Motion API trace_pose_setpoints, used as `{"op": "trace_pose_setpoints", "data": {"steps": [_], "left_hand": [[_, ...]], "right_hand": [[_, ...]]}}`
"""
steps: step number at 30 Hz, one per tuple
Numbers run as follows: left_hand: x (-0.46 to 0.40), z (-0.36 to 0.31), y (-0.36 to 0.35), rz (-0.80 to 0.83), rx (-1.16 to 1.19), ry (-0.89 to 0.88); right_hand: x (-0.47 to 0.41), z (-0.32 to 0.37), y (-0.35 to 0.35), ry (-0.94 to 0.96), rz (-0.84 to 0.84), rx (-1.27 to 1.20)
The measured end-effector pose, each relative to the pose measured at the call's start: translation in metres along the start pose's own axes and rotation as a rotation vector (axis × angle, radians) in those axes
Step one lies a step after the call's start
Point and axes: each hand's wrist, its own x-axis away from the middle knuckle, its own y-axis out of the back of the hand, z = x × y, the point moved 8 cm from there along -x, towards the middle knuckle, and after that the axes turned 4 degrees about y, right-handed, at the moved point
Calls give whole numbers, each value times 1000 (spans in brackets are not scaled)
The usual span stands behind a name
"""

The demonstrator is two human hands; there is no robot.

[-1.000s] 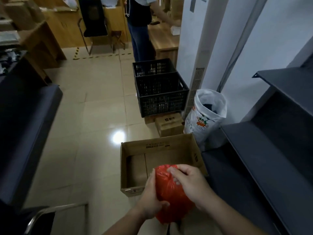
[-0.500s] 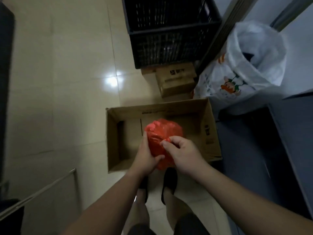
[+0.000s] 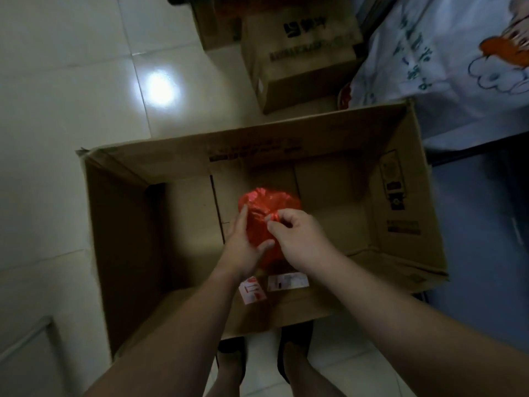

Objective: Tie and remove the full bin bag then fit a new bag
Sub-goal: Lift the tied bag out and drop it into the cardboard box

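Both hands reach down over the open cardboard box (image 3: 395,196). Left hand (image 3: 243,245) cups the red bag (image 3: 269,207) from the side; right hand (image 3: 297,236) pinches its gathered neck (thumb and forefinger clamped). One red bag, held inside the box; two smaller boxes (image 3: 297,53) beyond. Since half a second ago, the bag sits lower in the box.

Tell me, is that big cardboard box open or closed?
Open. The cardboard box has no flaps over its top, so its bare floor shows. Both hands hold a red plastic bag above it.
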Motion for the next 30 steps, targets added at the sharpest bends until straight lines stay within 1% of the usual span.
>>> {"op": "trace_pose_setpoints", "data": {"steps": [5,10,13,16,18,20,22,24,27,30], "left_hand": [[-12,3,-13,63,-30,6],[-18,5,-18,101,-157,50],[-2,-3,-14,80,-148,86],[43,-33,-10,38,-231,80],[87,-71,-15,67,-333,35],[137,-125,-25,119,-413,-38],[192,-196,-44,185,-487,-144],[255,-276,-74,261,-581,-310],[372,-388,-146,407,-677,-610],[509,-460,-234,555,-737,-906]], "right_hand": [[-14,-21,-11,-54,39,30],[-21,-35,-11,-52,44,85],[-8,-38,-5,-84,15,13],[34,-35,21,-124,-37,-104],[81,-27,51,-137,-81,-172],[143,-19,95,-156,-149,-245],[221,-10,149,-159,-247,-351],[312,-4,212,-153,-412,-402],[470,-13,298,-127,-774,-413],[636,-40,344,-137,-1130,-453]]}}
